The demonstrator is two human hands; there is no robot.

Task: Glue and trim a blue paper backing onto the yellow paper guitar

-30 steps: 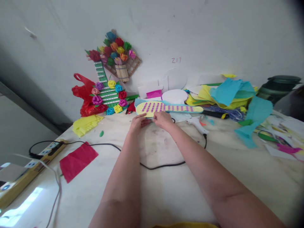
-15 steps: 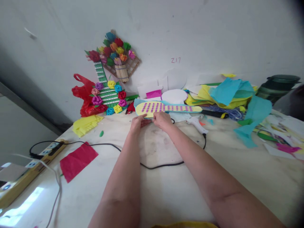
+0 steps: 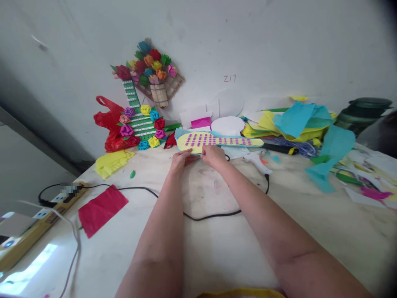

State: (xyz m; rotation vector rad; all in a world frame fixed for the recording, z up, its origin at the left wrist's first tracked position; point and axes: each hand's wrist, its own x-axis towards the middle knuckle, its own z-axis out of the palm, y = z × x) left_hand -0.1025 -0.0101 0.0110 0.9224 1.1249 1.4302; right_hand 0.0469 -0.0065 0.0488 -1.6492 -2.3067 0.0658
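A long yellow paper cutout (image 3: 217, 140) with rows of purple marks lies on blue paper at the far side of the white table (image 3: 217, 248). My left hand (image 3: 180, 159) and my right hand (image 3: 212, 156) meet at its near left edge. Both have their fingers pinched together on that edge, with something small and pink between them that I cannot make out. A white glue gun (image 3: 257, 160) lies just right of my right hand, its black cable (image 3: 211, 216) looping under my forearms.
Paper-flower crafts (image 3: 145, 99) lean on the wall beside a red plastic bag (image 3: 110, 124). Yellow paper (image 3: 113, 162) and a red sheet (image 3: 101, 209) lie at left, near a power strip (image 3: 40, 215). Heaped teal and yellow paper (image 3: 304, 124) fills the right; a dark green pot (image 3: 362, 114) stands behind.
None of note: both hands stay pinched at the cutout's near edge, with only slight finger shifts.
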